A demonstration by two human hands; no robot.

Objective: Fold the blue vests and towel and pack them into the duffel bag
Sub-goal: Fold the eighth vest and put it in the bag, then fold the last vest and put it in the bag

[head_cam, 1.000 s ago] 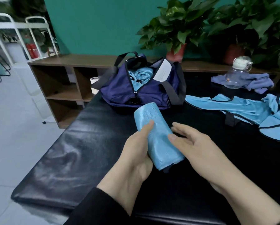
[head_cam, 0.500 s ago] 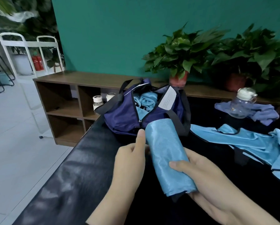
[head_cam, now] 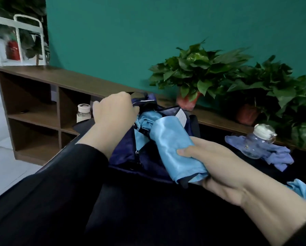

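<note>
Head view shows the right hand (head_cam: 214, 167) clasping a rolled blue vest (head_cam: 177, 148) over the open mouth of the navy duffel bag (head_cam: 125, 155) on the black worktop (head_cam: 59, 201), while the left hand (head_cam: 115, 110) grips the bag's far rim.

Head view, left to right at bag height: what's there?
Wooden shelf unit → capped jar in the shelf → left hand on the duffel bag → rolled blue vest → right hand → clear bottle on the purple towel.
</note>
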